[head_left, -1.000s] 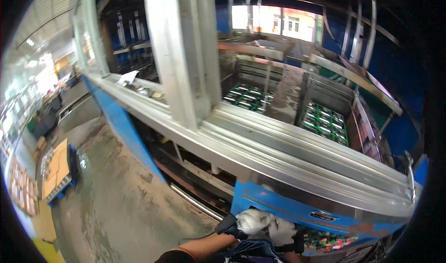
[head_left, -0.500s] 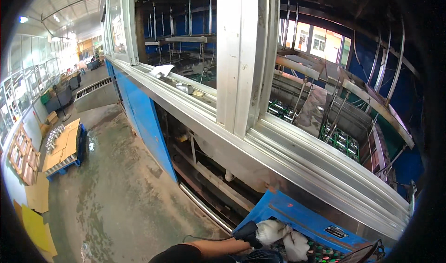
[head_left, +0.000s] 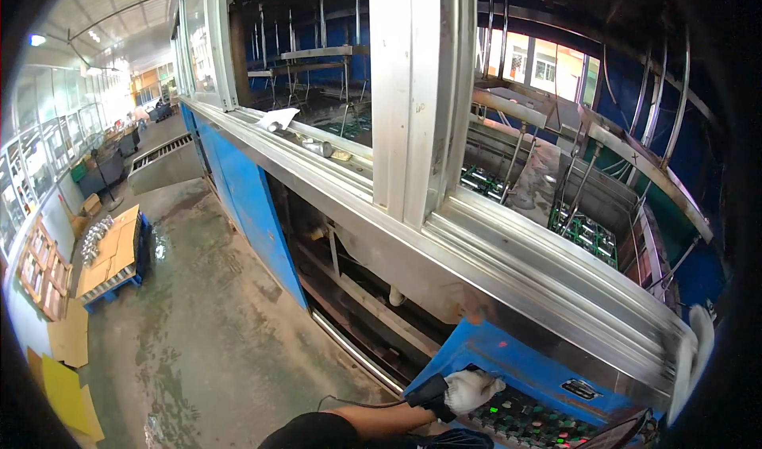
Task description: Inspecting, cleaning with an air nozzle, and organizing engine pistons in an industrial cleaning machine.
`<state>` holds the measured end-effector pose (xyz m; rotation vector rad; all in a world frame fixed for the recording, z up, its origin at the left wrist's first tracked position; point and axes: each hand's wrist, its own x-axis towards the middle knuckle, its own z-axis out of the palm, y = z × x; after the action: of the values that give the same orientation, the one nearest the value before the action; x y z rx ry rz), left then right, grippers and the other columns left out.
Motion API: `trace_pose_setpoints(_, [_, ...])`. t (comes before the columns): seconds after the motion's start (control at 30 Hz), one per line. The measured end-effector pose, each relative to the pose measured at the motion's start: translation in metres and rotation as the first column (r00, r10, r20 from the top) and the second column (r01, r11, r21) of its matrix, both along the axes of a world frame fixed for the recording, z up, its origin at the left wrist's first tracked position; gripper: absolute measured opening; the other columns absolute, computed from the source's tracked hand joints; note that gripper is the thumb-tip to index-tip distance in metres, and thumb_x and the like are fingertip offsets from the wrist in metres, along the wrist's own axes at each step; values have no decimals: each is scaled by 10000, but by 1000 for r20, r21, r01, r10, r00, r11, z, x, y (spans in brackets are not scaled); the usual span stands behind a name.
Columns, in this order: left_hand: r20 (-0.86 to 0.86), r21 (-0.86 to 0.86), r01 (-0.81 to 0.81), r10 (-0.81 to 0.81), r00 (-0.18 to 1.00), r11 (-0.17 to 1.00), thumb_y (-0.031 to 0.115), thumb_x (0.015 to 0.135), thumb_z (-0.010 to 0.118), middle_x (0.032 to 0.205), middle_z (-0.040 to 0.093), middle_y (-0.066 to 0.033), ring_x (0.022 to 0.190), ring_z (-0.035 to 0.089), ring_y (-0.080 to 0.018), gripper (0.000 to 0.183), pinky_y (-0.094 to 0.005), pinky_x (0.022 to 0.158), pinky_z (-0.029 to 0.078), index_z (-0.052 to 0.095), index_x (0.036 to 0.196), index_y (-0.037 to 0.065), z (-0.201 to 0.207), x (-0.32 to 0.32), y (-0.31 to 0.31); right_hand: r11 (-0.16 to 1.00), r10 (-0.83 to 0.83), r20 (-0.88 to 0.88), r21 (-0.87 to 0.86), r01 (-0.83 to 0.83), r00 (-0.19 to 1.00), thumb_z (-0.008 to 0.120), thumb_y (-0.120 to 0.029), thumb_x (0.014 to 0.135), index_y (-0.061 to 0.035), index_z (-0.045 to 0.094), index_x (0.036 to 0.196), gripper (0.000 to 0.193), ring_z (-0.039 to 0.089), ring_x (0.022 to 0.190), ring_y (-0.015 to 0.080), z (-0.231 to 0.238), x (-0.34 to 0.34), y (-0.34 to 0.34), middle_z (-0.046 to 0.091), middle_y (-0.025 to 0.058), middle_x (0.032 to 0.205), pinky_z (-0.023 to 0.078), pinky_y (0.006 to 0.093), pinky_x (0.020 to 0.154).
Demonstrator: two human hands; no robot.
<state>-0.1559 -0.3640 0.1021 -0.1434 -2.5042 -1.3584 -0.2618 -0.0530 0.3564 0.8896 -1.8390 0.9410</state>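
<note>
My left hand (head_left: 470,391), in a white glove with a black cuff at the wrist, rests at the left side of a blue control panel (head_left: 524,359). Its fingers look curled together, and whatever may be inside them is hidden. Just below and right of it lies a dark field of small buttons (head_left: 548,427), some lit green and red. At the far right end of the metal window sill (head_left: 556,262), a blurred white glove marks my right hand (head_left: 692,362). Motion smears its fingers, so its grip is unclear.
Behind the window frame post (head_left: 409,92) stand tanks with green racks of shiny parts (head_left: 583,235). A crumpled white paper (head_left: 278,119) lies on the sill. An opening (head_left: 357,282) gapes beneath it. Left, a blue pallet (head_left: 119,290) carries cardboard on the wet floor (head_left: 206,330).
My right hand has left the spot beside my left hand and moved up and right to the sill's end. More of the buttons shows. My left hand has shifted slightly right.
</note>
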Motion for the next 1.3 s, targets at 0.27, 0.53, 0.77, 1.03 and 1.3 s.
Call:
trace_pose_setpoints(0.27, [-53, 356, 14, 5, 999, 934, 360, 1012, 511, 946, 679, -241, 908, 668, -386, 375, -433, 797, 536, 646, 1036, 11, -67, -20, -9, 909, -349, 492, 385, 160, 798, 543, -296, 989, 40, 579, 1301, 461, 575, 1176, 323, 63, 20, -56, 618, 229, 1254, 400, 366, 1054])
trace_pose_setpoints(0.53, [223, -89, -44, 63, 973, 995, 277, 1009, 551, 981, 710, -182, 951, 684, -312, 297, -380, 846, 536, 648, 1065, 1, 21, 11, -14, 874, -414, 457, 441, 204, 787, 558, -279, 978, 47, 597, 1278, 444, 581, 1198, 311, 64, 21, -56, 624, 226, 1271, 397, 360, 1060])
trace_pose_setpoints(0.77, [390, 414, -108, -69, 918, 904, 202, 1057, 476, 1102, 606, -139, 863, 587, -139, 316, -226, 784, 521, 523, 1231, -58, -2, 7, -9, 867, -421, 396, 440, 234, 816, 562, -274, 977, 35, 596, 1293, 444, 579, 1202, 322, 59, 26, -48, 622, 229, 1273, 398, 376, 1062])
trace_pose_setpoints(1.03, [209, 57, -138, 124, 970, 989, 227, 1033, 470, 1053, 707, -155, 959, 691, -253, 275, -338, 847, 557, 619, 1170, 41, 19, 13, -5, 862, -436, 353, 429, 271, 828, 553, -302, 990, 33, 585, 1303, 460, 596, 1174, 315, 44, 6, -43, 626, 225, 1254, 412, 367, 1046])
trace_pose_setpoints(1.3, [-34, -163, -232, 229, 973, 959, 171, 987, 524, 901, 720, -140, 848, 696, -320, 198, -401, 760, 565, 681, 1020, 56, 14, 15, -2, 882, -398, 309, 389, 267, 864, 574, -325, 980, 41, 604, 1277, 472, 613, 1145, 335, 42, 6, -40, 641, 246, 1207, 437, 387, 1020])
